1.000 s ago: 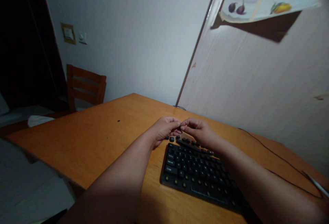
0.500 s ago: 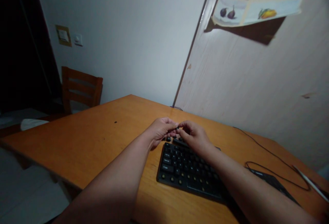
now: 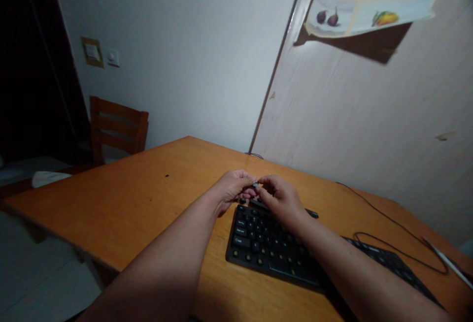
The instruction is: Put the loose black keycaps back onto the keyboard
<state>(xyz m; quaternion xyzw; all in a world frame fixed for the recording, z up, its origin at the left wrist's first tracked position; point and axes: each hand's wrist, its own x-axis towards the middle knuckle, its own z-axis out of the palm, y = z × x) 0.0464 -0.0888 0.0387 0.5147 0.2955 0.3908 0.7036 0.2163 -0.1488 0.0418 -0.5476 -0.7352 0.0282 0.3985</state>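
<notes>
Between my fingertips, above the back edge of a black keyboard (image 3: 246, 233), is a small keycap (image 3: 255, 185), its face now greyish. My left hand (image 3: 233, 189) pinches it with thumb and forefinger. From the other side my right hand (image 3: 280, 198) closes thumb and forefinger on it, partly hiding it. Caps are off along the keyboard's near row, where bare key stems show. Loose black keycaps (image 3: 243, 201) and a long black bar (image 3: 312, 213) lie behind the keyboard, partly covered by my hands. My right forearm hides the keyboard's right part.
The wooden table (image 3: 148, 213) meets the wall at the back. A dark cable (image 3: 384, 204) runs along the right side, near a thin white stick (image 3: 449, 263). A tiny dark bit (image 3: 167, 176) lies at left. A wooden chair (image 3: 118, 127) stands beyond the table.
The keycap has turned between my fingers, from a dark side to a greyish one. Both hands stay almost in the same place.
</notes>
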